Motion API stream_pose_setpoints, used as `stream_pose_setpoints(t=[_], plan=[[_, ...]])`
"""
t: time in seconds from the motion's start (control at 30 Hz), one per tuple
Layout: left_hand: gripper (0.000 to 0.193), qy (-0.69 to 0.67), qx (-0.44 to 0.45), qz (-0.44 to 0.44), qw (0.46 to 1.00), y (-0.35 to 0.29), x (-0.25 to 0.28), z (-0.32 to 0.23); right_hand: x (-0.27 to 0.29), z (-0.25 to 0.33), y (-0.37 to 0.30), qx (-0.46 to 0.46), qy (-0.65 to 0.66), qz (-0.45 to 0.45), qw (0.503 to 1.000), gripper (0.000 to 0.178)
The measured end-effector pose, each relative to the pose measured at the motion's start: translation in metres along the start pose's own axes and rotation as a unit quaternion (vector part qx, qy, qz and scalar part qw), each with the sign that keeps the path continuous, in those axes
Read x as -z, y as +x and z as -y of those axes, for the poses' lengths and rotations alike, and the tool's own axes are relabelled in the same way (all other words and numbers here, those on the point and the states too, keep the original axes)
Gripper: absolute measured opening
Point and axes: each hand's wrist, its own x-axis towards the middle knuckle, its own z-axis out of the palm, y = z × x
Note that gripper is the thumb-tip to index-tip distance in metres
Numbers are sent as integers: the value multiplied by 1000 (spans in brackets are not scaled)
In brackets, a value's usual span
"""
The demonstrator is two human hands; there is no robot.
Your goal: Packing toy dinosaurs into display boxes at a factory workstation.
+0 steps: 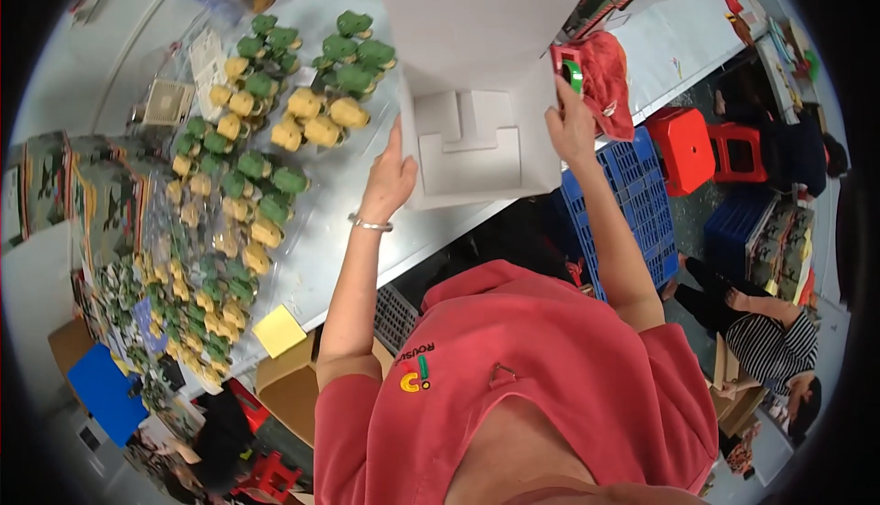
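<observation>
Between my hands is a white cardboard box (533, 134), its lid flap (486, 10) raised on the far side. White folded flaps or inserts with a notched outline show at the bottom of it. My left hand (387, 178) grips the box's left side, index finger straight along the wall and a bracelet at the wrist. On the opposite side, my right hand (572, 127) holds the right wall, with its hidden fingertips behind the edge. Left of the box, rows of small green pieces (353, 51) and yellow pieces (321, 129), toy-like in look, lie on the table (335, 216).
A red cloth (605, 79) and a green roll of tape (572, 74) lie right of the box. Below them is a blue plastic crate (632, 203), near a red stool (680, 152). A yellow pad (279, 331) rests at the table's near edge. Other people sit at right.
</observation>
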Motion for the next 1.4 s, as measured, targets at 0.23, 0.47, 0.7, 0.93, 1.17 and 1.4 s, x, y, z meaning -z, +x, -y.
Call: stream_pose_setpoints(t=[0.23, 0.47, 0.7, 0.93, 1.17, 1.4], plan=[[69, 10, 54, -66, 996, -15, -15, -11, 3, 77, 16, 17, 43, -39, 998, 30], [75, -73, 22, -86, 993, -45, -19, -13, -153, 4, 24, 66, -255, 482, 836, 37], [81, -191, 59, -74, 977, -72, -24, -23, -188, -46, -3, -73, -150, 536, 827, 56], [64, -360, 326, -81, 870, -99, -40, 74, -54, 44, -32, 157, 33, 469, 869, 69], [53, -459, 420, -18, 783, -102, -122, 99, -6, 69, -28, 172, -231, 423, 859, 25], [37, -458, 315, 34, 830, -115, -113, 96, 112, 148, 105, 16, 87, 424, 901, 46]])
